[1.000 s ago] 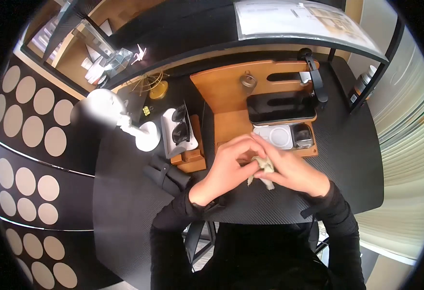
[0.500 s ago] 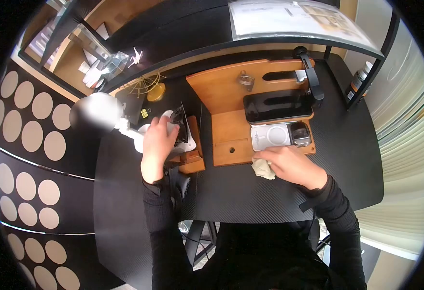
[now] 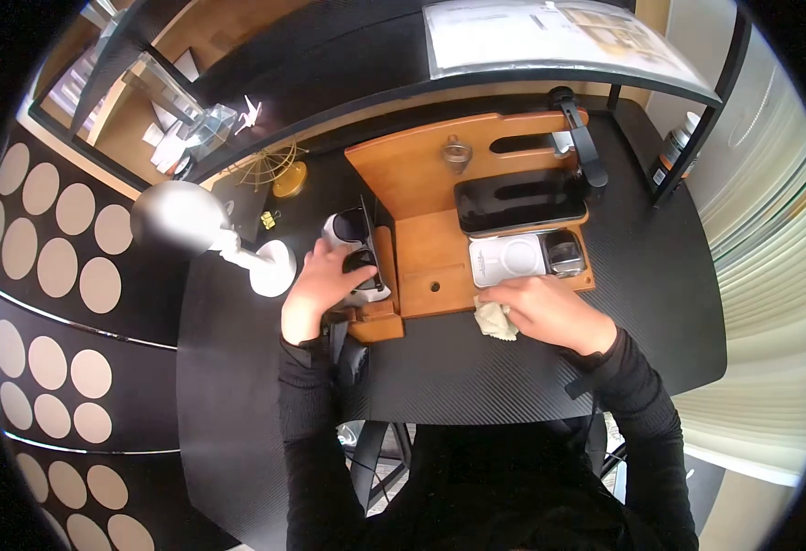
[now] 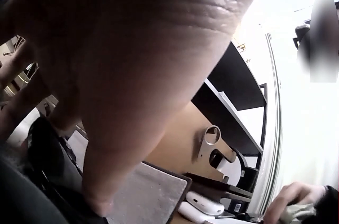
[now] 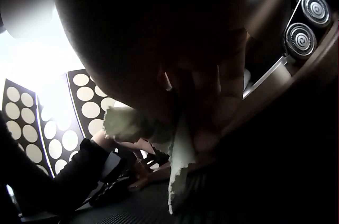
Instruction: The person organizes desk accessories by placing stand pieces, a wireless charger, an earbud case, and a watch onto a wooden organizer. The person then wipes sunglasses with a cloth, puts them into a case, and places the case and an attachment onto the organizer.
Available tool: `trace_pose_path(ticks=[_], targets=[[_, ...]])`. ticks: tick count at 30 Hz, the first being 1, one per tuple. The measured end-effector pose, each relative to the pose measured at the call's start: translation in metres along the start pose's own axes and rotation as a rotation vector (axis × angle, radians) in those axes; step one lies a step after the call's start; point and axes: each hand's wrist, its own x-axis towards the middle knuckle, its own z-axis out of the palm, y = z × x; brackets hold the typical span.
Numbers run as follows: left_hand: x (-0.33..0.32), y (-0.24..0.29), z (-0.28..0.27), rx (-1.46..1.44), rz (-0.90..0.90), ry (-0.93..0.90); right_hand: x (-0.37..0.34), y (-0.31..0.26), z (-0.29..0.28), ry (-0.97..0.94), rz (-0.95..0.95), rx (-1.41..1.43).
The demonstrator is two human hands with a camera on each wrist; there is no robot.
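So the left hand is part-open, fingers and thumb round some glossy dark-lensed sunglasses, while the right hand pinches a crumpled pale-green cloth.

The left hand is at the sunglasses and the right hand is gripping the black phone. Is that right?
Not quite: the right hand grips a pale cloth, not the phone; the head view shows it. The left hand is at the sunglasses.
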Motion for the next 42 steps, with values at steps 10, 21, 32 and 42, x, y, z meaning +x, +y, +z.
trace_pose_path(ticks=[10, 21, 32, 42], targets=[[0.019, -0.041, 0.03, -0.381, 0.163, 0.243, -0.001, 0.001, 0.003, -0.009, -0.012, -0.012], [0.02, -0.03, 0.0, -0.524, 0.071, 0.171, 0.0, 0.001, 0.0, -0.035, 0.013, 0.003], [-0.055, 0.047, -0.08, -0.344, 0.144, 0.476, 0.003, -0.008, -0.009, 0.052, -0.033, 0.074], [-0.063, 0.094, -0.017, -1.023, 0.296, 0.443, 0.006, 0.007, -0.017, -0.005, -0.064, 0.423]])
